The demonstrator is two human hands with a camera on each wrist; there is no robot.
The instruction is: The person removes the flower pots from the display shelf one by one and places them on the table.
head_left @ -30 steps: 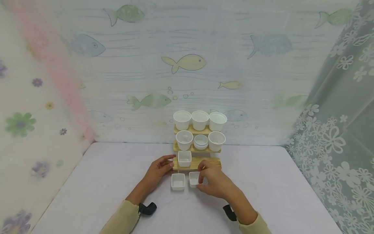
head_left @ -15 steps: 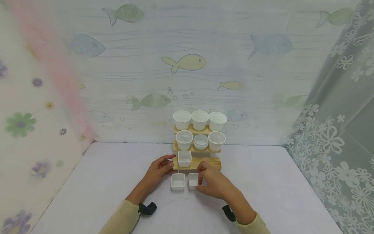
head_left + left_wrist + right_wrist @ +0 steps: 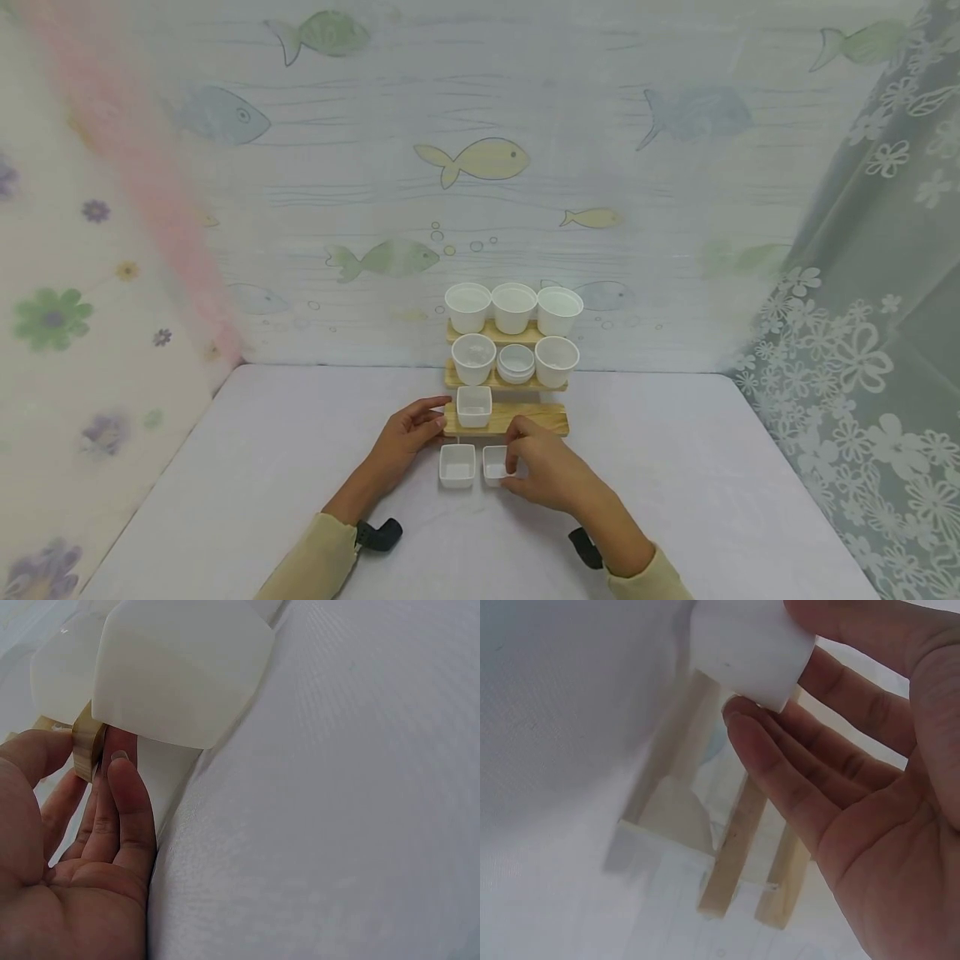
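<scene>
My left hand point(image 3: 405, 435) pinches the left end of the lowest board of a three-tier wooden stand point(image 3: 513, 418); the board's end point(image 3: 88, 742) shows between thumb and fingers in the left wrist view. A small white square bowl point(image 3: 492, 463) is held by my right hand point(image 3: 551, 468), thumb and fingertips at its right side; the right wrist view shows its white wall point(image 3: 750, 649). Left of it, a second square bowl point(image 3: 457, 466) sits in front of the stand. A third square bowl point(image 3: 474, 406) rests on the left part of the lowest board.
White round cups point(image 3: 513, 307) line the top board. The middle board bears two more cups, left point(image 3: 473, 358) and right point(image 3: 557, 361), around small stacked round bowls point(image 3: 516, 367). A white cloth covers the table point(image 3: 300, 417); a fish-patterned curtain point(image 3: 480, 100) hangs behind.
My right hand has shifted slightly left and toward me with the square bowl, closer to the bowl beside it. My left hand and the stand stay in place.
</scene>
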